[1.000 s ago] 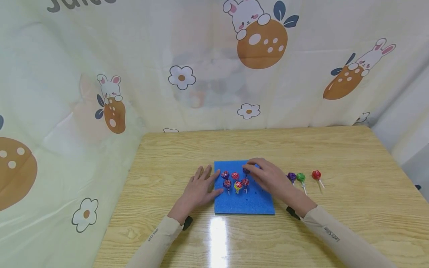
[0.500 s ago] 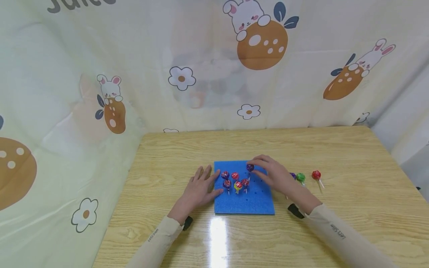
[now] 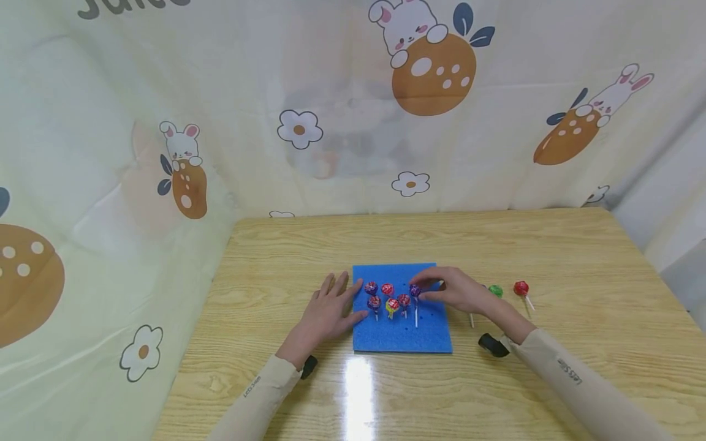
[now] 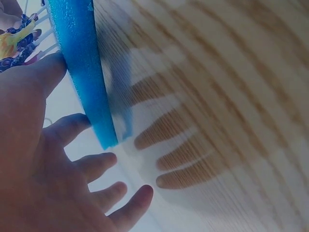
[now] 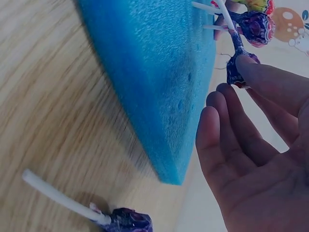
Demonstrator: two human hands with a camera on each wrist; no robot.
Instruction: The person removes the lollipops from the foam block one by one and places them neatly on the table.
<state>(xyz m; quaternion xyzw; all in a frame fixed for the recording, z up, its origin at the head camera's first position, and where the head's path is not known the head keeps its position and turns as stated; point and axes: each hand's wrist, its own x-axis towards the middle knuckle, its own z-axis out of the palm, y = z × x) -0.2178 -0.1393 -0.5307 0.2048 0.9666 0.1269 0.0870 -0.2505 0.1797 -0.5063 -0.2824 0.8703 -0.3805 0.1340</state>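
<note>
My right hand pinches a purple-wrapped lollipop by its candy head over the right part of a blue foam board. Its white stick points down toward me, and the right wrist view shows the wrapped head between thumb and fingers. Several lollipops stand upright in the board, among them a yellow-and-red one and a red one. At the board's left edge my left hand lies with spread fingers, thumb and index fingertip touching the foam.
On the table, right of the board, lie a green lollipop and a red lollipop. A purple one beside them is mostly behind my right hand in the head view. Small holes dot the foam. A patterned curtain hangs behind the table.
My right hand has drawn the purple lollipop up from the board's back area and brought it right and toward me; its whole stick now shows. The left hand stays in place.
</note>
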